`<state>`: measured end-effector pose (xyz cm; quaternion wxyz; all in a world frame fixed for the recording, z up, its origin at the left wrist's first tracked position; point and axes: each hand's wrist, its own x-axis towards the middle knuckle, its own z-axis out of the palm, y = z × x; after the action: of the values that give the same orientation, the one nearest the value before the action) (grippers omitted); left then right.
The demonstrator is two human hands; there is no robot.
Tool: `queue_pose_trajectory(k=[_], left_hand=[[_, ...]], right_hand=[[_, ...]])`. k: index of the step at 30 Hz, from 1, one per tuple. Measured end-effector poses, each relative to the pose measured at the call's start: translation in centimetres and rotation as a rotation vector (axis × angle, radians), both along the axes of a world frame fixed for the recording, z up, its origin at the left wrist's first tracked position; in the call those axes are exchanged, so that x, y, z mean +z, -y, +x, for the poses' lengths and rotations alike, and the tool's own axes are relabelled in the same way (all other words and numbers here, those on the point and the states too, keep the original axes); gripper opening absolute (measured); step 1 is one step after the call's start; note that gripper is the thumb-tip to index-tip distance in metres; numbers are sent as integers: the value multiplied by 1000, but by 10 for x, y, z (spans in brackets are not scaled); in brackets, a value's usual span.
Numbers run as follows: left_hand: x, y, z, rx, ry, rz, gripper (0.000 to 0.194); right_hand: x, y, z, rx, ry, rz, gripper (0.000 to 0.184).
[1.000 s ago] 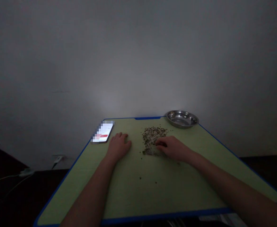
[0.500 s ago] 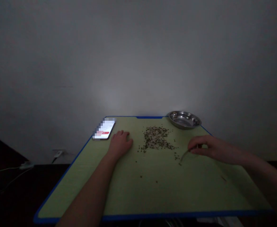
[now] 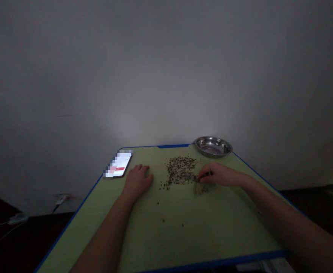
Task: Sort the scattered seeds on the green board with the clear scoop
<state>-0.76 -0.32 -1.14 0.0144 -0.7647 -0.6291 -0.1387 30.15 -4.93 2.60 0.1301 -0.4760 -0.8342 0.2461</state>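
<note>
A pile of small dark seeds (image 3: 180,171) lies on the green table (image 3: 217,227) with a blue rim. My right hand (image 3: 219,175) is at the pile's right edge, fingers curled in a pinch and touching the seeds; what it holds is too small and dim to make out. My left hand (image 3: 137,179) rests palm down on the table to the left of the pile, fingers together and flat, holding nothing. Several loose seeds (image 3: 163,220) lie scattered nearer to me.
An empty metal bowl (image 3: 213,146) stands at the far right corner of the table. A lit phone (image 3: 117,166) lies at the far left edge. Cables and a plug (image 3: 58,198) lie on the dark floor to the left. A plain wall rises behind.
My right hand swept from the pile out to the right, then came back to the pile's right edge. The seeds have spread a little. My left hand stayed put.
</note>
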Motion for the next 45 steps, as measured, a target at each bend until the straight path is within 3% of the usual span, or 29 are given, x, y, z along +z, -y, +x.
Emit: queue_pose_trajectory(k=[5, 10, 14, 17, 25, 35, 45], left_hand=[[3, 2, 0, 2, 7, -26, 44], [3, 3, 1, 3, 17, -22, 43], [4, 5, 2, -3, 12, -11, 42], [4, 6, 2, 0, 16, -19, 42], [0, 5, 0, 19, 23, -26, 44], [4, 10, 3, 38, 30, -46, 45], [3, 12, 3, 27, 40, -40, 44]], right_hand=[[5, -16, -17, -6, 29, 50, 20], [28, -29, -17, 18, 31, 44, 20], [48, -52, -16, -237, 126, 203, 21], [52, -77, -18, -437, 240, 297, 21], [34, -120, -38, -637, 458, 334, 29], [12, -137, -56, -597, 577, 307, 32], [12, -136, -82, -518, 583, 347, 33]])
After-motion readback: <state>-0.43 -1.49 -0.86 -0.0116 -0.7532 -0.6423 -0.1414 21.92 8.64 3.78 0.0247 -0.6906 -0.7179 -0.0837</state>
